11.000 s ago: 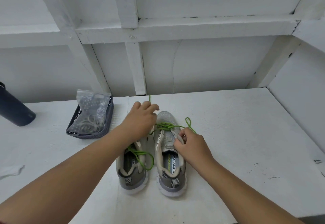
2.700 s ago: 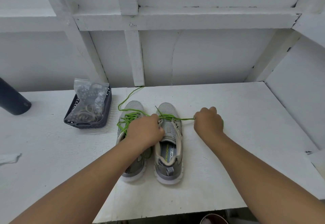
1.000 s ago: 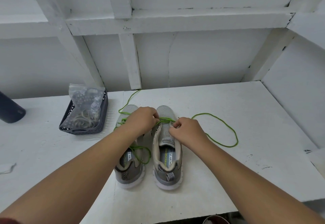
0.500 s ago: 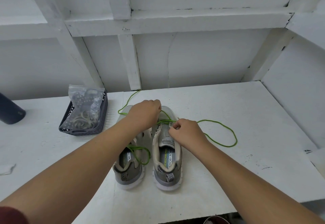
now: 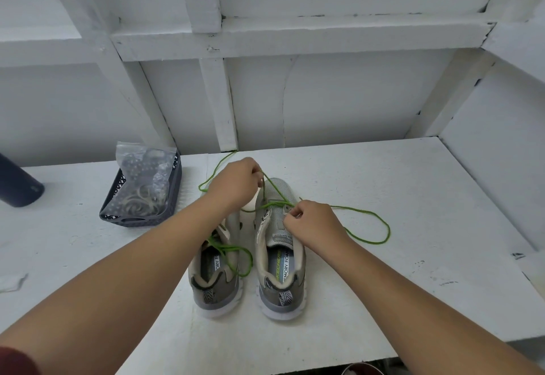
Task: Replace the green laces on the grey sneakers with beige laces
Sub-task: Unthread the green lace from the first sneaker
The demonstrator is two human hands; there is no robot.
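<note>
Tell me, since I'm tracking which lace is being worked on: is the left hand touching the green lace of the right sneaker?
Touching. The head view shows the left hand pinching the green lace, which runs taut from its fingers down to the right sneaker.

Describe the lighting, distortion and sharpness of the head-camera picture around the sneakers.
Head view: soft, even light with faint shadows and no glare on the white table. Wide-angle distortion bows the wall beams and stretches the forearms at the lower corners. The right sneaker is sharp, its insole print readable; the green lace is crisp; the left hand and right hand show slight softness.
</note>
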